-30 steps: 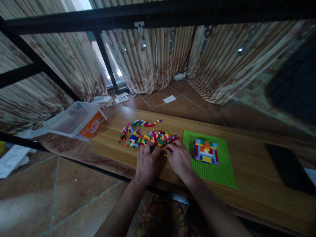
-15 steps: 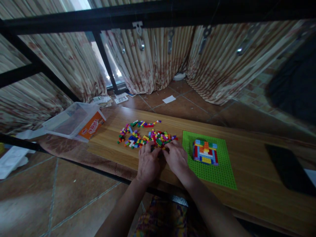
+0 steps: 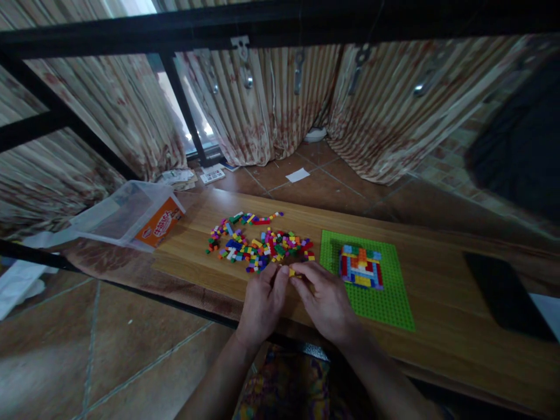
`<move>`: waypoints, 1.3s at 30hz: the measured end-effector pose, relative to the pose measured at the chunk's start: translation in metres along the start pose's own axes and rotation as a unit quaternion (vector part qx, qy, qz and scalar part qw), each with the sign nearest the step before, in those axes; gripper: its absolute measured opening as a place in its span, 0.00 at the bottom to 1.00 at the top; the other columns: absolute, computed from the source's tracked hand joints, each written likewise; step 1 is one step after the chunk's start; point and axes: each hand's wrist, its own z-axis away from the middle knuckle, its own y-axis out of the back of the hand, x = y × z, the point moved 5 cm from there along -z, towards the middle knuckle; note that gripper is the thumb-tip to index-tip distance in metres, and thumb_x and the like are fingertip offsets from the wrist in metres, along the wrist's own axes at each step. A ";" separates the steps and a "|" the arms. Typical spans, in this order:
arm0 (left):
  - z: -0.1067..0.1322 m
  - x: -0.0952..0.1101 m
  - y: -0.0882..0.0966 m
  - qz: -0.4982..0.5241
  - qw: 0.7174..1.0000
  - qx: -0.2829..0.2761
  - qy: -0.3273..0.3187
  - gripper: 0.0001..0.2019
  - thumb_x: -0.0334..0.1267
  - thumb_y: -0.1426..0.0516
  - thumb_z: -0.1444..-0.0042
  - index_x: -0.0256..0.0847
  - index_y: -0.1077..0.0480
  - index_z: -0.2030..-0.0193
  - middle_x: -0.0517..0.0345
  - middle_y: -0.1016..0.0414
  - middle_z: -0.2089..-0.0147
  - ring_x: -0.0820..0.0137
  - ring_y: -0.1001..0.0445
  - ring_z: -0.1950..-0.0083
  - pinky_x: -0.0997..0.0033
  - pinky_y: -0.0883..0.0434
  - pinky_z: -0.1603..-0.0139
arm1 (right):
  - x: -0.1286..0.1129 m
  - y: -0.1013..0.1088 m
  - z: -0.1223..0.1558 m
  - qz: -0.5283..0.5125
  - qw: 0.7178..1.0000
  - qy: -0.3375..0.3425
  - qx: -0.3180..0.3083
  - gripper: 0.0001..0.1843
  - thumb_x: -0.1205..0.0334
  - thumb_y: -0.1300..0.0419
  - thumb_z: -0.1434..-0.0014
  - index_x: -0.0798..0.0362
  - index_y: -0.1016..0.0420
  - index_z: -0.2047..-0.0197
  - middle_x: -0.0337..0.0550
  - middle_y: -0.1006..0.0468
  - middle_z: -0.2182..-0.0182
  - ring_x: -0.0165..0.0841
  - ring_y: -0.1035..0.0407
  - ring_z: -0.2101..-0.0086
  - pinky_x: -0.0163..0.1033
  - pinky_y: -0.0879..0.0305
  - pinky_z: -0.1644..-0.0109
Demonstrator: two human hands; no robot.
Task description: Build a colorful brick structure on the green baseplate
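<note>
Close to the table's near edge, both hands meet over the bare wood, just short of a scatter of loose bricks (image 3: 284, 245) in many colours. A small yellow brick (image 3: 291, 272) sits between the fingertips of the two hands. The right hand (image 3: 328, 300) has its thumb and forefinger closed on that brick, while the left hand (image 3: 262, 300) comes up right beside it with thumb and forefinger drawn together; whether the left fingers also grip something cannot be told at this size. The scatter spreads away to the left, with a thin curved trail of bricks along its far side. Right of the hands, a green baseplate (image 3: 396, 309) lies flat on the table (image 3: 437, 286), bearing a squarish build (image 3: 362, 268) of red, blue, yellow, orange and white bricks. Farther right is a dark flat object (image 3: 503, 291), near the edge of a pale sheet (image 3: 545, 312). At the table's left end stands a clear plastic box (image 3: 118, 219) with an orange label (image 3: 161, 223). Beyond the table, striped curtains (image 3: 289, 111) hang down to a brown tiled floor (image 3: 336, 189), where a white paper (image 3: 298, 175) lies.
</note>
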 end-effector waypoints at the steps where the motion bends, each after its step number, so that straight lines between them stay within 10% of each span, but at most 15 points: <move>1: 0.002 0.000 -0.002 0.013 1.000 -0.002 0.002 0.16 0.46 0.52 0.36 0.39 0.33 0.70 0.63 0.35 0.75 0.75 0.36 0.73 0.76 0.40 0.71 | 0.000 0.000 0.003 -0.023 1.000 -0.010 0.001 0.08 0.63 0.45 0.37 0.49 0.24 0.58 0.42 0.21 0.62 0.33 0.28 0.61 0.38 0.33 0.55; 9: 0.026 0.001 -0.016 0.135 0.990 0.004 0.050 0.16 0.47 0.48 0.38 0.39 0.35 0.72 0.64 0.38 0.75 0.75 0.39 0.72 0.77 0.39 0.71 | 0.019 -0.011 0.031 -0.339 0.916 -0.212 0.041 0.12 0.52 0.36 0.45 0.51 0.23 0.62 0.39 0.22 0.69 0.31 0.30 0.69 0.35 0.33 0.65; 22: 0.032 0.009 -0.034 0.165 0.985 -0.016 0.053 0.18 0.49 0.50 0.38 0.40 0.38 0.74 0.63 0.39 0.76 0.75 0.40 0.74 0.77 0.39 0.72 | 0.030 -0.001 0.051 -0.415 0.857 -0.301 0.062 0.14 0.49 0.32 0.52 0.52 0.21 0.70 0.35 0.27 0.80 0.28 0.35 0.78 0.34 0.35 0.73; 27: 0.001 0.005 -0.019 -0.054 0.998 0.010 -0.029 0.16 0.47 0.52 0.37 0.41 0.36 0.72 0.61 0.35 0.76 0.73 0.36 0.74 0.75 0.40 0.71 | 0.069 0.061 0.057 -0.190 0.937 -0.222 0.192 0.12 0.52 0.36 0.46 0.49 0.19 0.63 0.39 0.21 0.73 0.32 0.29 0.73 0.40 0.32 0.65; 31: -0.033 0.001 -0.016 -0.319 0.945 -0.009 -0.064 0.16 0.44 0.53 0.36 0.40 0.31 0.68 0.53 0.27 0.71 0.67 0.27 0.67 0.73 0.38 0.67 | 0.091 0.108 0.049 0.031 0.967 -0.138 0.211 0.12 0.55 0.42 0.41 0.50 0.20 0.62 0.46 0.20 0.62 0.38 0.26 0.62 0.44 0.31 0.55; 39: -0.055 -0.011 -0.025 -0.496 0.865 -0.074 -0.026 0.17 0.46 0.53 0.36 0.38 0.28 0.58 0.45 0.23 0.64 0.57 0.23 0.60 0.67 0.34 0.66 | 0.096 0.102 0.021 0.204 0.972 -0.055 0.103 0.12 0.62 0.47 0.37 0.51 0.21 0.63 0.45 0.22 0.63 0.36 0.28 0.61 0.42 0.33 0.54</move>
